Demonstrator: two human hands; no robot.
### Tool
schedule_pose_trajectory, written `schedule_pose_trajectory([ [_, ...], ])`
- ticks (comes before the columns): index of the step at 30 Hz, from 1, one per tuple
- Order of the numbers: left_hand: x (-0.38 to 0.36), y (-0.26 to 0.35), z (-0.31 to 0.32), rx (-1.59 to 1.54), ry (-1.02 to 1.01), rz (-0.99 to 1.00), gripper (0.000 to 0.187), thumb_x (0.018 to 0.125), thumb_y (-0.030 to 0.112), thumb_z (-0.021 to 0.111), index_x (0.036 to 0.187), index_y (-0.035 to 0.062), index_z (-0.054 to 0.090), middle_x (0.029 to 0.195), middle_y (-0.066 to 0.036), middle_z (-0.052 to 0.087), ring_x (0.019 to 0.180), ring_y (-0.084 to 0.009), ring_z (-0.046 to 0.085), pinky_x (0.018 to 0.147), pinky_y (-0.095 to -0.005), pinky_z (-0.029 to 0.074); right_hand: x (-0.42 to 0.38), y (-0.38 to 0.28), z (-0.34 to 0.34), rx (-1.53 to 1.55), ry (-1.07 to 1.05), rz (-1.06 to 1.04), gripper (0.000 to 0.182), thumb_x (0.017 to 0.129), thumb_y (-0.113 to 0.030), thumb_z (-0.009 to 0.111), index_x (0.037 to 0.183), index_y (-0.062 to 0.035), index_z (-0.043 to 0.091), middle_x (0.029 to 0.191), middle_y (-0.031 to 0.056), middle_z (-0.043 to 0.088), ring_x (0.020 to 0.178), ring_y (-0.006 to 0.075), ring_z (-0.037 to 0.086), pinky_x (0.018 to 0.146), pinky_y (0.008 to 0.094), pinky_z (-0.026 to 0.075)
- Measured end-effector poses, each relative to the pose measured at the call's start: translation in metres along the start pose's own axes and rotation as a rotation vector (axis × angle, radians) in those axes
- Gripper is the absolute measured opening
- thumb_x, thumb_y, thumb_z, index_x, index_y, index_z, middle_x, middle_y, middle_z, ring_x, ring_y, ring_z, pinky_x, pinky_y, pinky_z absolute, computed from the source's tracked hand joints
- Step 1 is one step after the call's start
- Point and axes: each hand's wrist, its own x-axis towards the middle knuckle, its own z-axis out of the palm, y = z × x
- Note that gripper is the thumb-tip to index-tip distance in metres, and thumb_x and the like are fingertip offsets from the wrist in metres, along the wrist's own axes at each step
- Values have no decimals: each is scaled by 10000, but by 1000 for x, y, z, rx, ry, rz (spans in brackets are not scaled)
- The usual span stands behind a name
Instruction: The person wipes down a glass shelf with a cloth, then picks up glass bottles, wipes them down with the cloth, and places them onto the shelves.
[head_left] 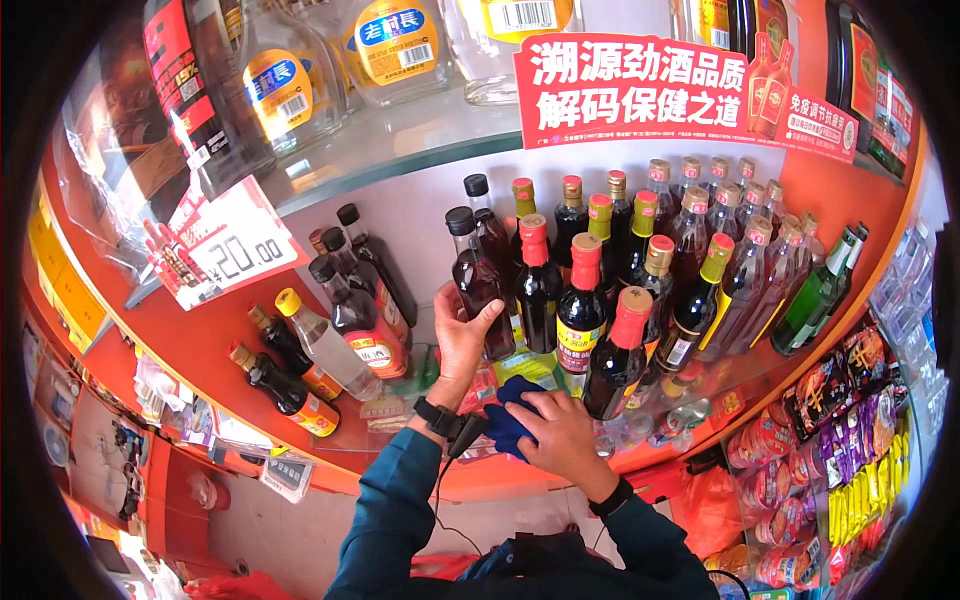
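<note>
My left hand (462,335) is wrapped round the lower part of a dark glass bottle (476,272) with a black cap, which stands upright on the glass shelf. The fingers behind the bottle are partly hidden. A dark blue cloth (512,425) is bunched under my right hand (562,440), its fingers closed over it at the shelf's front edge. Just beyond the cloth stand a red-capped bottle with a yellow label (581,320) and another red-capped dark bottle (616,360). Green and red packets seen through the glass lie around the cloth.
Several bottles crowd the shelf's right half, with green bottles (818,295) at its end. On the left stand a clear yellow-capped bottle (325,345) and dark bottles (285,390). An upper glass shelf (400,135) overhangs, with a price card (232,250) and red sign (680,95).
</note>
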Motion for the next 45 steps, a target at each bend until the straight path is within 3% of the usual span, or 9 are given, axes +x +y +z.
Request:
schedule_pose_trajectory([
  [14,20,-34,15,-74,-17,32,714,728,145,840,1271,19,394,1130,-83,566,983,-156,571,868,-307,480,0,3,2,-4,-42,7,490,645,-198,667,1134,-175,667,1132,60,604,984,258,568,789,413,455],
  [23,18,-35,12,123,-6,19,771,743,271,835,1297,1,373,1137,-118,569,1007,-175,565,885,-318,468,1,2,2,-17,-59,10,499,636,-204,657,1134,-178,671,1130,58,602,991,257,568,796,413,445],
  [32,7,-11,-2,429,-38,98,847,783,397,772,1406,4,354,1155,-191,612,1022,-302,603,880,-401,483,2,1,3,-28,-46,4,490,634,-194,645,1122,-179,673,1109,59,606,976,261,568,790,419,449],
  [35,-9,8,-19,416,-15,35,766,823,308,748,1418,29,354,1188,-192,595,1048,-277,596,881,-394,492,3,-1,2,-36,-50,6,484,639,-187,642,1121,-176,672,1101,61,608,971,264,565,791,419,450],
  [38,-32,37,-50,196,-50,-29,563,893,64,625,1399,36,379,1252,-138,527,1135,-203,540,912,-332,496,4,-3,2,-50,-52,12,476,645,-173,642,1120,-170,672,1091,61,610,967,268,560,791,420,452],
  [41,-57,51,-85,168,14,-103,431,910,94,626,1307,12,480,1153,-90,582,1073,-155,554,892,-293,474,4,-7,4,-66,-55,22,471,647,-159,648,1118,-165,671,1080,61,609,962,273,554,785,422,457],
  [45,-86,40,-130,279,101,11,308,898,124,648,1172,2,574,1041,-93,623,945,-159,601,825,-296,499,9,-19,10,-40,-78,3,464,650,-144,660,1114,-163,671,1069,58,608,956,279,553,775,419,472],
])
